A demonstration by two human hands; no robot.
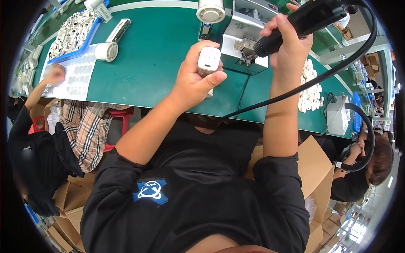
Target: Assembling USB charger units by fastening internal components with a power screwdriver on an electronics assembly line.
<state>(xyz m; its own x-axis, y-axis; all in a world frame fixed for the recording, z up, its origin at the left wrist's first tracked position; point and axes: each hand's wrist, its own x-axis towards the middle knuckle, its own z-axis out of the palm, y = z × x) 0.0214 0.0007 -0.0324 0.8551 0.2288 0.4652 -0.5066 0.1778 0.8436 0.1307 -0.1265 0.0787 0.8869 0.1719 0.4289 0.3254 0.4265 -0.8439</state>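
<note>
My left hand (185, 84) is closed around a white handheld device (209, 57), its rounded end turned up with a small slot and tiny holes showing. The fingers hide most of its body. In my right hand (291, 46) is a black electric screwdriver (306, 24), gripped at a slant with its nose down to the left. That nose is at the front of a grey metal screw feeder (240, 31); I cannot tell whether its tip touches. A thick black cable (312, 82) loops from the screwdriver's rear.
Left, a blue-edged tray (80, 51) holds many small white parts, beside a label sheet (80, 76) under a co-worker's hand (55, 75). White cylinders (211, 12) stand behind. A pile of white parts (310, 90) and a white box (337, 116) are right. Another person sits far right.
</note>
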